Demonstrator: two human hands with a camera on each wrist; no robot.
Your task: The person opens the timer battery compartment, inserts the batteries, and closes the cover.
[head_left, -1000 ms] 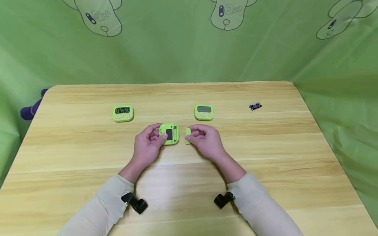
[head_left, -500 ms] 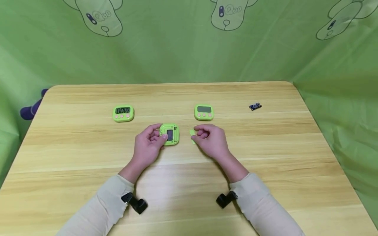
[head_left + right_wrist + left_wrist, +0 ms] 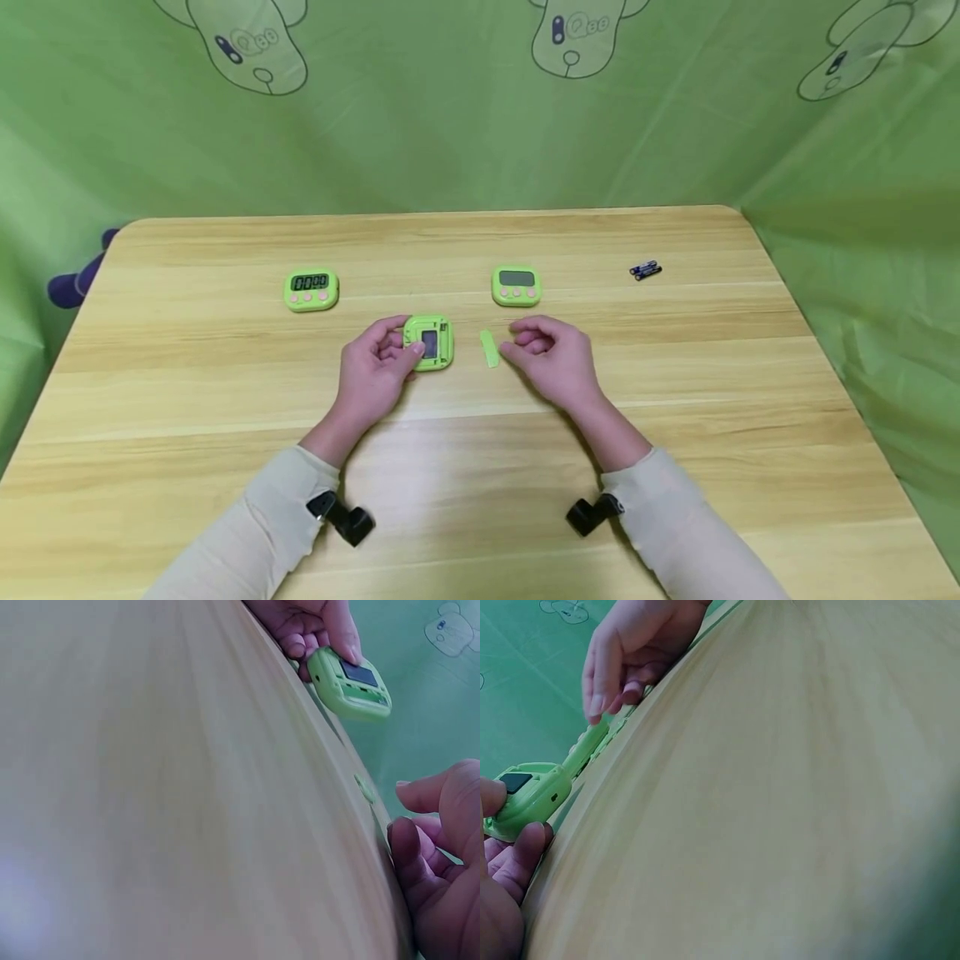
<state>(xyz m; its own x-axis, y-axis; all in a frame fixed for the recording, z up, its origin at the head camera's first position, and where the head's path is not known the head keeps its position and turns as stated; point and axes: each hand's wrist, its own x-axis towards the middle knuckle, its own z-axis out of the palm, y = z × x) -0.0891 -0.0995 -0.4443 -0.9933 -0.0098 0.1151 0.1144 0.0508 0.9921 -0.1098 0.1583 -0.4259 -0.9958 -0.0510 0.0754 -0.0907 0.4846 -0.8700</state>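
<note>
My left hand (image 3: pixel 375 367) grips a green digital timer (image 3: pixel 442 343) with its back turned up, the thumb lying on the dark panel there. In the right wrist view the battery slot of that timer (image 3: pixel 364 696) is uncovered. A slim green battery cover (image 3: pixel 489 348) lies on the table between the timer and my right hand (image 3: pixel 553 360). The right fingers are loosely bent and hold nothing, a small gap to the right of the cover. In the right wrist view the thumb and fingertips of this hand (image 3: pixel 446 840) stand apart.
Toward the back left a green timer (image 3: pixel 311 290) shows zeros on its display. Another green timer (image 3: pixel 516 286) with a blank display lies beyond the cover. Two dark blue batteries (image 3: pixel 646 270) lie side by side at the back right of the wooden table (image 3: pixel 465 500).
My right hand has set the battery cover down on the table, let go of it and drawn back to the right. The left hand keeps holding the timer in the same place.
</note>
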